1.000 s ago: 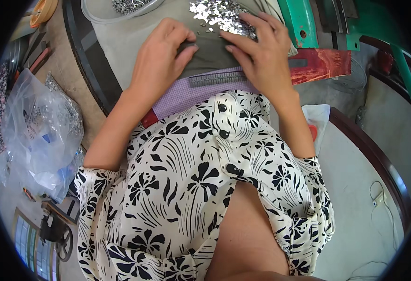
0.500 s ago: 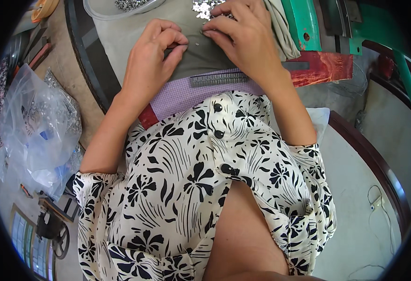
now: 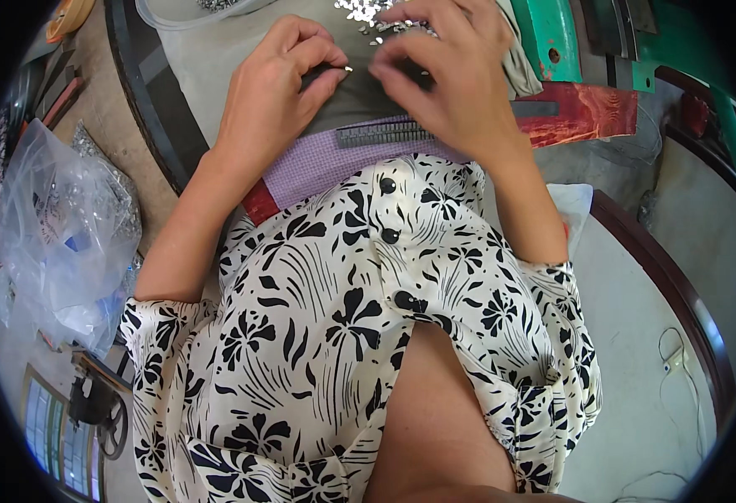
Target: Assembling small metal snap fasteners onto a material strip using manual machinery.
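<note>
Left hand: thumb and forefinger brought together in a pinch, one small silvery piece showing at the tips; other fingers curled in. Piece too small to read its long axis.

Right hand: fingers bent and blurred, thumb and forefinger apart from the left fingertips; cannot tell whether anything sits between them.

Key relation: the pile of shiny silvery pieces lies at the top edge, beyond and to the right of the left fingertips, just beside the right hand's outer fingers. Right hand is nearer to it. A few loose pieces lie on the near side of the pile, on grey-green cloth.

Dark ribbed strip lies nearer the body, on lilac checked cloth; long axis runs roughly left to right, right end rising slightly and hidden by the right hand. Neither fingertip pinch is over it.

Surroundings: clear plastic tub at upper left, partly cut off; green metal part at upper right
</note>
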The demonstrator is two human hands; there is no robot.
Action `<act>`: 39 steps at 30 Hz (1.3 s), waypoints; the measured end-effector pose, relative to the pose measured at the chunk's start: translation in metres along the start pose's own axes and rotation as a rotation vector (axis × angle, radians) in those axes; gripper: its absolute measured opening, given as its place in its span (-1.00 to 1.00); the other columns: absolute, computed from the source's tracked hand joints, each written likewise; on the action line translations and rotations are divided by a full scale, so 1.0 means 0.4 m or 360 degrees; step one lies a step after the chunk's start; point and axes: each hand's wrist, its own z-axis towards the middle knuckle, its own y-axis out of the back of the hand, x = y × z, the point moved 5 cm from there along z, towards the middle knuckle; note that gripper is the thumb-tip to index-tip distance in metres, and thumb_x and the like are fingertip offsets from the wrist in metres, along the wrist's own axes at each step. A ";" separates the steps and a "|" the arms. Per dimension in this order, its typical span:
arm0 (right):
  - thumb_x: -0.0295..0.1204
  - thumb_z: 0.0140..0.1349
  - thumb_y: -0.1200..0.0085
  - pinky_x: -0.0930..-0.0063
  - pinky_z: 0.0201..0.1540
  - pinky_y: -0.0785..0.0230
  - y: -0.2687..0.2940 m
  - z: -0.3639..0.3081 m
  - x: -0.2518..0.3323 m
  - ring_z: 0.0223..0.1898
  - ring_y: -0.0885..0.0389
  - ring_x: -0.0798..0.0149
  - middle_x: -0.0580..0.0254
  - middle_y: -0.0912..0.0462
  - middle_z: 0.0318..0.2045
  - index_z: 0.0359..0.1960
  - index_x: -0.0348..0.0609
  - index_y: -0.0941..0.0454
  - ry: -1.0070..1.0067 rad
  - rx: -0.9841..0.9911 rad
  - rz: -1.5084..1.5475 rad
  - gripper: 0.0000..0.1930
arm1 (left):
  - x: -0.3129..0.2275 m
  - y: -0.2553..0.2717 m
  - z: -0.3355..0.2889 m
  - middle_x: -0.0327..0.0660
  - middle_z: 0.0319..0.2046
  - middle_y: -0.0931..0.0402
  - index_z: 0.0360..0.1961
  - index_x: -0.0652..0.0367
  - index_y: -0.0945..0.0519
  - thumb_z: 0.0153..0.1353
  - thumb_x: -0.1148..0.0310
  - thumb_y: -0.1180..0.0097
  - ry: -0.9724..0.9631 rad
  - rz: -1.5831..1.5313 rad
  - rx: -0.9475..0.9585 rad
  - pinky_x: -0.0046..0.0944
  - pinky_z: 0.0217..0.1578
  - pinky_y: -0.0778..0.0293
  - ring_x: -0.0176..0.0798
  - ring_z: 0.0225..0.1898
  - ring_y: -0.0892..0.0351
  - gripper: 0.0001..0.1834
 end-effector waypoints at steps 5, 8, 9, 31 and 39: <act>-0.38 -0.16 -0.42 0.22 0.19 -0.05 -0.019 -0.116 0.043 0.18 -0.41 0.12 0.58 -0.66 -0.09 -0.48 0.14 -0.68 -0.0007 -0.0001 -0.0075 -0.83 | -0.004 -0.012 0.009 -0.24 -0.17 -0.54 -0.28 0.22 -0.66 0.11 0.52 -0.32 0.0026 0.0099 0.0093 -0.30 -0.23 -0.51 -0.25 -0.25 -0.60 -0.86; -0.38 -0.16 -0.42 0.22 0.16 -0.04 -0.037 -0.131 0.048 0.16 -0.44 0.16 0.63 -0.66 -0.11 -0.49 0.15 -0.68 0.0032 0.0049 -0.0095 -0.82 | -0.010 -0.012 0.013 -0.24 -0.19 -0.53 -0.31 0.21 -0.64 0.09 0.51 -0.30 0.0005 0.0179 0.0094 -0.28 -0.20 -0.50 -0.21 -0.23 -0.59 -0.87; -0.37 -0.17 -0.42 0.22 0.14 -0.02 -0.047 -0.136 0.045 0.15 -0.44 0.20 0.65 -0.66 -0.12 -0.49 0.16 -0.68 0.0051 0.0032 -0.0081 -0.83 | -0.012 -0.010 0.012 -0.24 -0.19 -0.53 -0.32 0.22 -0.63 0.08 0.51 -0.30 0.0012 0.0189 0.0100 -0.28 -0.19 -0.49 -0.19 -0.23 -0.59 -0.87; -0.39 -0.03 -0.37 0.08 0.13 -0.07 -0.063 -0.020 -0.106 0.06 -0.43 0.09 0.42 -0.61 -0.17 -0.42 0.05 -0.68 0.0396 -0.0465 -0.0032 -0.87 | -0.005 -0.006 0.020 -0.15 -0.23 -0.50 -0.27 0.27 -0.59 0.16 0.54 -0.26 -0.0146 0.0050 0.0131 -0.22 -0.21 -0.48 -0.10 -0.26 -0.56 -0.88; -0.42 0.00 -0.27 0.10 0.14 -0.16 -0.062 0.014 -0.051 0.02 -0.47 0.11 0.31 -0.56 -0.28 -0.46 -0.09 -0.63 0.0716 -0.0537 -0.0307 -0.91 | 0.001 0.003 0.002 -0.19 -0.28 -0.52 -0.28 0.24 -0.62 0.16 0.51 -0.27 -0.0026 0.0131 0.0011 -0.25 -0.25 -0.49 -0.15 -0.30 -0.57 -0.89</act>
